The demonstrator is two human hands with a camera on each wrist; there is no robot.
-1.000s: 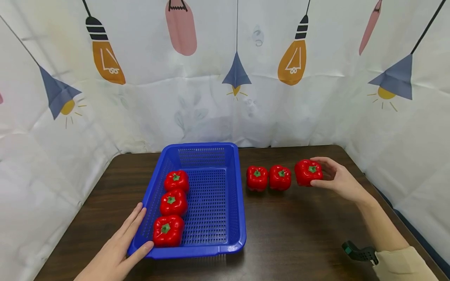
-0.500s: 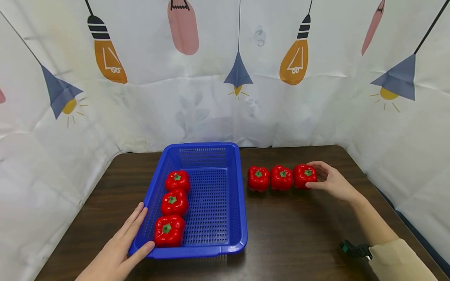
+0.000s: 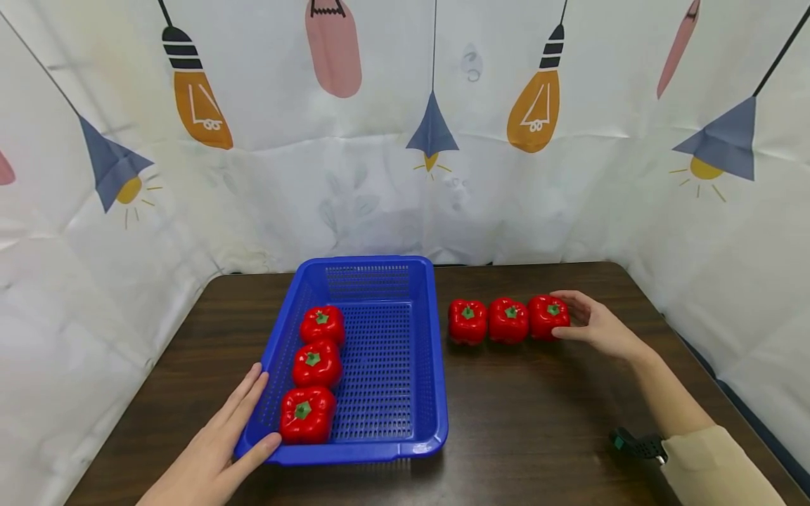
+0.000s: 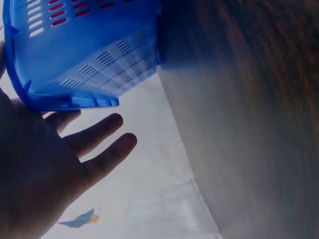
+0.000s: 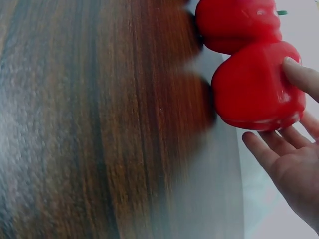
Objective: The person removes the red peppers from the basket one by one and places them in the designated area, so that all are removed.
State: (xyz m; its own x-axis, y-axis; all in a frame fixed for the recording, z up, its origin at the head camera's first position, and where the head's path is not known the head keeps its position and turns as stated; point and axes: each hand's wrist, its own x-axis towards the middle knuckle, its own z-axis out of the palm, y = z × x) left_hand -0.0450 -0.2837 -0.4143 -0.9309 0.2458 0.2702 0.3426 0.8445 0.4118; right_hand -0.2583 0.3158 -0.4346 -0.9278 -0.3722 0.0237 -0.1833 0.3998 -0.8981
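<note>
My left hand [image 3: 215,443] rests at the near left corner of a blue plastic basket [image 3: 439,393], its fingers straight along the rim. In the left wrist view those fingers [image 4: 99,133] reach out below the basket wall. My right hand [image 3: 598,327] grips a red bell pepper [image 3: 545,322] at the right end of a row on the table. In the right wrist view, the thumb [image 5: 301,77] presses one side while the other fingers lie under its far end. Two more red bell peppers stand left of it, the middle pepper [image 3: 508,325] close beside the held one.
Inside the basket, a column of three red bell peppers, such as the front pepper [image 3: 306,416], runs along the left wall. The dark wooden table [image 3: 525,429] ends at a white printed curtain [image 3: 380,204]. A dark watch strap [image 3: 635,444] shows by the right sleeve.
The right hand has moved left with its bell pepper and brought it down at the end of the row, closing the gap. The left hand has stayed on the basket.
</note>
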